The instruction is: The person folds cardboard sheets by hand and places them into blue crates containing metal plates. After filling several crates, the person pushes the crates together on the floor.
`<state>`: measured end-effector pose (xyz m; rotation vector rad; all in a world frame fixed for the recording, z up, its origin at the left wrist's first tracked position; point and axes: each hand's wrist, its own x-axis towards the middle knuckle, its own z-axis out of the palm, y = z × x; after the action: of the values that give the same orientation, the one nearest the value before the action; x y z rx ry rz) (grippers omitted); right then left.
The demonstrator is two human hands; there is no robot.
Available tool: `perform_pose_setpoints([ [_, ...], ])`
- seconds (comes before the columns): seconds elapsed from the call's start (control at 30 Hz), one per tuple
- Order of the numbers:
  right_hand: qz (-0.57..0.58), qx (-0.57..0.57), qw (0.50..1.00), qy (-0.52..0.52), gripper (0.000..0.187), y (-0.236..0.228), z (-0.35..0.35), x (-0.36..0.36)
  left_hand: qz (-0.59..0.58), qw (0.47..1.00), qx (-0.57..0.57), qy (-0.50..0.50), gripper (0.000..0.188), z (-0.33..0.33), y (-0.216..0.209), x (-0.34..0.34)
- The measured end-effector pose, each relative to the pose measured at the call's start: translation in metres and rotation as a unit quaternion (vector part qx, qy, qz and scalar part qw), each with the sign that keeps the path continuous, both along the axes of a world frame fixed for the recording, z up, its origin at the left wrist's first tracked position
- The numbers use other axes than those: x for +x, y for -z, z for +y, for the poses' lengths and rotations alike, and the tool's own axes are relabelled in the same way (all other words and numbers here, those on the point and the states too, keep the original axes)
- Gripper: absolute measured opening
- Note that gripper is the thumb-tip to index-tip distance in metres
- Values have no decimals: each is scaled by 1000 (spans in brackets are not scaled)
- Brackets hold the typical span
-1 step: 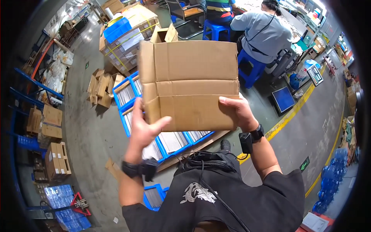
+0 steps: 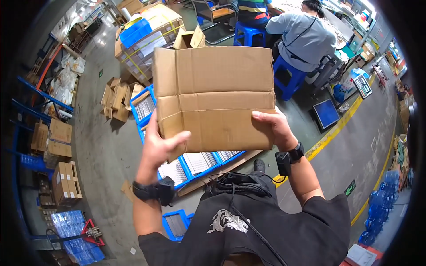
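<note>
A brown cardboard box (image 2: 224, 73), creased across and partly folded flat, is held up in front of me. My right hand (image 2: 282, 128) grips its lower right edge, the thumb on the front and the other fingers hidden behind. At the lower left, my left hand (image 2: 160, 148) is closed around the narrow side panel, thumb lying over the front, fingertips behind the board. That side panel stands angled out from the main face. Below and behind the box are blue trays (image 2: 191, 177) filled with rows of thin pale pieces, partly covered by the cardboard.
Torn cartons (image 2: 117, 99) lie on the floor to the left. A strapped stack of cartons (image 2: 148, 48) stands beyond. A person in a light shirt (image 2: 304, 37) sits on a blue stool (image 2: 288, 80) at the far right, near a floor scale (image 2: 329, 115). Another small blue tray (image 2: 176, 224) is near my left elbow.
My left hand has shifted slightly left and toward me, and the left side panel has swung outward. My right hand stays at the same edge.
</note>
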<state>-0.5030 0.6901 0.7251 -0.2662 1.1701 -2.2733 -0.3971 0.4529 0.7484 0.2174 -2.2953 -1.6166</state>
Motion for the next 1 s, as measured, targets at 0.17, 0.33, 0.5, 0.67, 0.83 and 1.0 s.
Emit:
perform_pose_setpoints([
  [0.17,20,35,998,52,46,1,-5,15,-53,974,218,24,55,-37,-1,-6],
  [0.33,-49,1,996,69,44,3,-1,11,23,873,488,-5,48,-28,27,15],
  [0.5,-32,-36,997,64,42,-3,-8,19,69,899,430,-41,39,1,19,-2],
  [0.67,-79,-19,996,43,42,1,0,15,90,987,102,-85,31,20,-1,0],
  [0.83,-74,-1,995,61,42,-1,-3,22,126,956,-246,-100,38,33,-5,-1],
  [1.0,-119,1,993,23,41,-2,-4,31,76,857,-505,-66,60,44,5,13],
])
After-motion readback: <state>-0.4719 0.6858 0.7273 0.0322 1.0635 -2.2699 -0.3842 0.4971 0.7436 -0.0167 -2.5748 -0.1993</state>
